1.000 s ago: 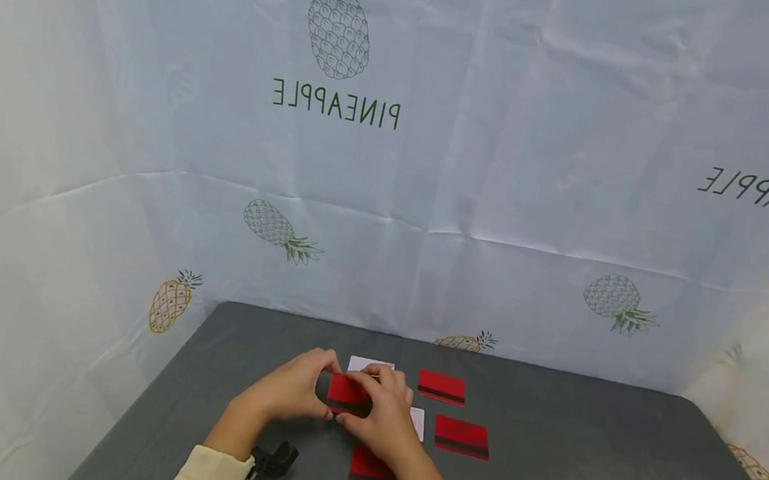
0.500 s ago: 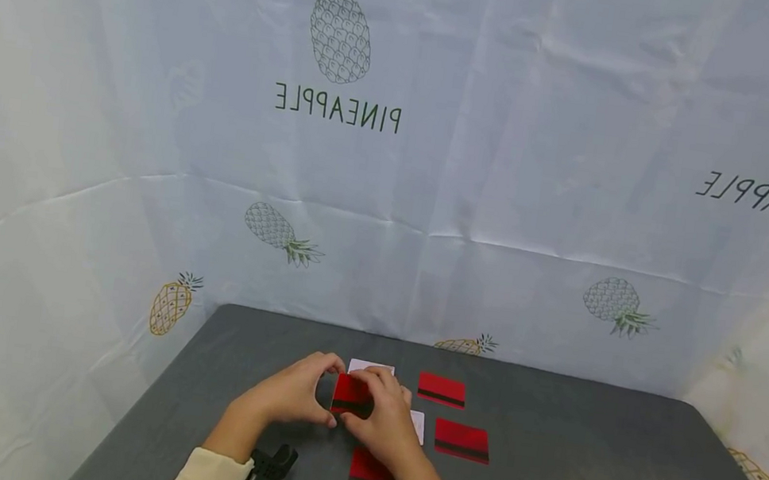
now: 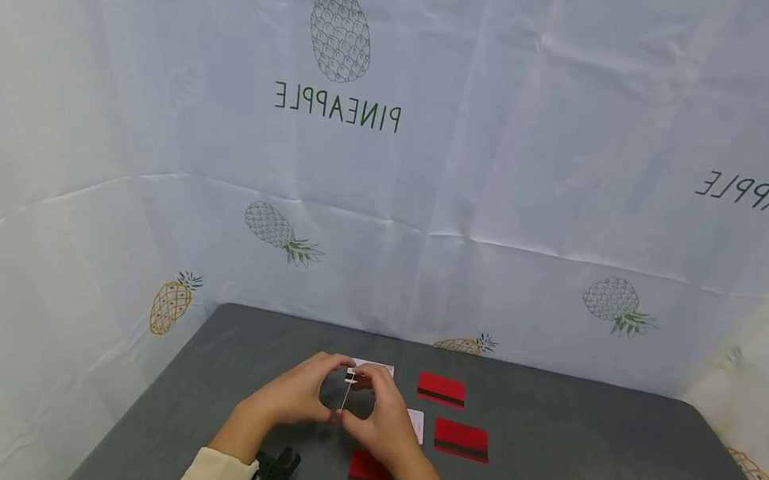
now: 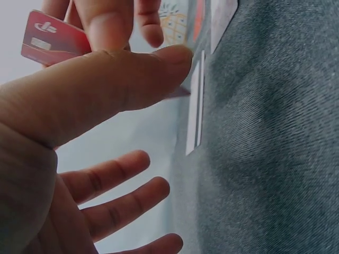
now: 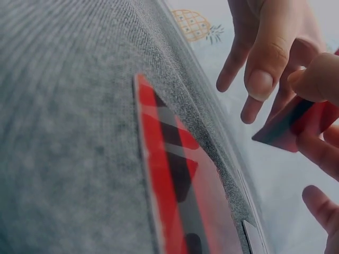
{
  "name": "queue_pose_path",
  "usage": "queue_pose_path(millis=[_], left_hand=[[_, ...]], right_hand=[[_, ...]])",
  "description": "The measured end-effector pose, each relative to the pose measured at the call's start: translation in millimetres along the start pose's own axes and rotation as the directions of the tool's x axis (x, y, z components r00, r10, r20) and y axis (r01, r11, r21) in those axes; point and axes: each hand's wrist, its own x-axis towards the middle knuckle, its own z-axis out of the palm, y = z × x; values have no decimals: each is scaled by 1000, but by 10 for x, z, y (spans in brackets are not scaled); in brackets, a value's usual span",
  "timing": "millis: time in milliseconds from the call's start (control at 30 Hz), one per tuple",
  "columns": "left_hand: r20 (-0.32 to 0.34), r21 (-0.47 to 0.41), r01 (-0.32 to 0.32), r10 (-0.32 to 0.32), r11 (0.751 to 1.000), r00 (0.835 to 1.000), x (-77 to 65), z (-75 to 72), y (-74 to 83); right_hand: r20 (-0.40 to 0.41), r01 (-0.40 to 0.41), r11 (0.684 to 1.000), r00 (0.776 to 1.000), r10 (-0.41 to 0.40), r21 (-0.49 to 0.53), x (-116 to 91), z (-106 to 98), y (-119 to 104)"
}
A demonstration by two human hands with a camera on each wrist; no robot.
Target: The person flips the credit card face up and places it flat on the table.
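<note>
A red bank card (image 3: 347, 392) stands edge-on above the table, a thin line in the head view. My left hand (image 3: 293, 395) and right hand (image 3: 385, 420) hold it between them, thumbs at its near end and forefingers at its far end. The chip side of the bank card (image 4: 55, 39) shows in the left wrist view. In the right wrist view, thumb and fingers of my right hand pinch the bank card (image 5: 288, 127) near its dark stripe. Exact contact of the left fingertips is partly hidden.
Behind the hands lies a white card (image 3: 379, 367), and another white card (image 3: 416, 424) is partly covered by my right hand. Red striped cards lie to the right (image 3: 441, 389), (image 3: 461, 440), and one red card (image 3: 370, 474) lies under my right forearm. A pineapple-print curtain (image 3: 509, 167) surrounds the dark table (image 3: 581, 456).
The bank card has turned from showing its red striped face to standing edge-on to the head view. Both hands stay in nearly the same place, with small finger movements.
</note>
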Motion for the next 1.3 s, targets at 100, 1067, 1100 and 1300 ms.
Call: queue_pose_path(millis=[100,1067,1100,1300], left_hand=[[-10,21,-16,16,1000,1000,10,26,3],[-175,118,87,-66,989,982,-8,33,-26],[-178,120,106,-83,987,980,-9,32,-28],[-152,176,209,-184,962,971,-27,29,-26]], right_hand=[[5,-17,999,1000,17,45,0,4,-5],[-43,-248,944,969,244,-218,-12,23,18],[-41,-262,936,965,260,-233,-12,23,24],[17,-356,885,926,378,-300,-21,14,21]])
